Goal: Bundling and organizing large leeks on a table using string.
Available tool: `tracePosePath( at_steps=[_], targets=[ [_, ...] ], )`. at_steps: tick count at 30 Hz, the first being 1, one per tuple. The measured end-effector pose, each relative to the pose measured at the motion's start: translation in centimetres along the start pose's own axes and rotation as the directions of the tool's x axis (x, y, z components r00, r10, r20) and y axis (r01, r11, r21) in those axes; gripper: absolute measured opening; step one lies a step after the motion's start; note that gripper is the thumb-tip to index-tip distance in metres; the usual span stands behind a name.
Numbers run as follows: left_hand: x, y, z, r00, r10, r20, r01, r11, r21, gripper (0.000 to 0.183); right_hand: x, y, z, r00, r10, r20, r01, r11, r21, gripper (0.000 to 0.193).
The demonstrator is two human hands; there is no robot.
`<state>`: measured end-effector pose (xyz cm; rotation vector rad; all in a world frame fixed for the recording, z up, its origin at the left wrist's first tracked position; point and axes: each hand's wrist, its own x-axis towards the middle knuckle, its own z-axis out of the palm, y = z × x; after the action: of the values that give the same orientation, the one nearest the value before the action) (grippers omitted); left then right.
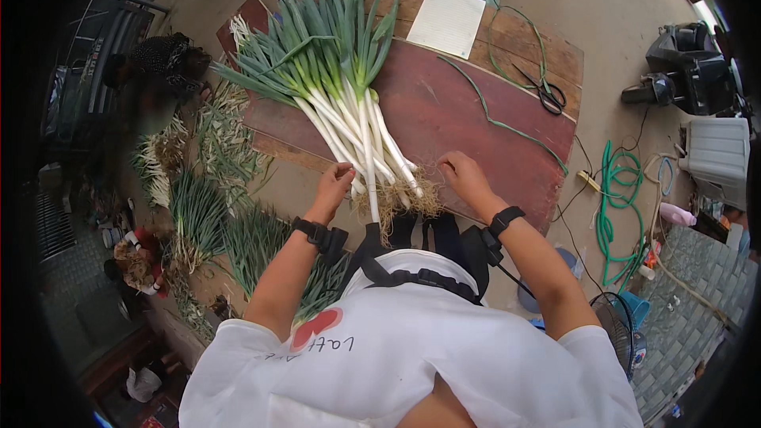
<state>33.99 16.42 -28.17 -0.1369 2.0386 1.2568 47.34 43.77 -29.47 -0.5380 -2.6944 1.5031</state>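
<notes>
Head view: a bundle of leeks (349, 103) is lying fanned across a reddish wooden table (476, 123), green leaf tops pointing away from the person and white shanks converging toward the near edge, where the tangled roots (400, 198) are overhanging slightly. The left hand (334, 184) is resting against the left flank of the white stalks near the root end, fingers curled loosely around the outermost shank rather than clamped; the right hand (462, 174) is sitting on the table just right of the roots, fingers bent downward and apparently pinching at root fibres (the exact contact is too small to confirm). Judged from their look, the shanks are handling as firm, smooth and somewhat slippery rods, while the leaves are bending and creasing easily and the roots are tearing readily; the bundle as a whole is probably moderately heavy and inclined to splay. The soundest hold is therefore appearing to be around the white shanks just above the roots, both hands closing in from opposite sides. Elsewhere on the table, a white paper sheet (446, 20), a pair of scissors (547, 95) and a green cord (507, 123) are lying well apart from the hands. More leeks (198, 214) are lying heaped on the ground to the left, and a green hose (614, 206) is coiling on the ground at right.
</notes>
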Motion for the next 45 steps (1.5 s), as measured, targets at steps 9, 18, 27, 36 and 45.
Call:
tracePosePath(
  at_steps=[9,18,27,36,45],
  targets=[
    [4.2,0.7,3.4,0.995,0.069,-0.071,-0.060,0.990,0.127,0.031,4.4,0.3,9.3,0.979,0.093,0.182,-0.099,0.995,0.028,0.023],
    [5.2,0.8,3.5,0.982,0.181,-0.057,-0.134,0.874,0.466,0.029,5.5,-0.3,10.1,0.800,0.380,0.465,-0.476,0.873,0.107,0.044],
    [4.7,6.5,3.8,1.000,0.008,-0.017,-0.013,0.940,-0.340,0.028,4.9,-7.8,5.5,0.766,0.313,0.562,-0.606,0.645,0.466,0.035],
    [9.4,2.7,3.7,0.841,-0.213,0.497,0.519,0.579,-0.629,0.007,-3.4,-9.5,-2.8,0.956,0.175,0.237,-0.245,0.920,0.307,0.030],
    [6.3,3.8,2.2,0.887,-0.072,0.457,0.391,0.643,-0.658,0.013,-8.4,8.4,-11.5,0.950,0.253,0.184,-0.161,0.899,-0.406,0.024]
  ],
)
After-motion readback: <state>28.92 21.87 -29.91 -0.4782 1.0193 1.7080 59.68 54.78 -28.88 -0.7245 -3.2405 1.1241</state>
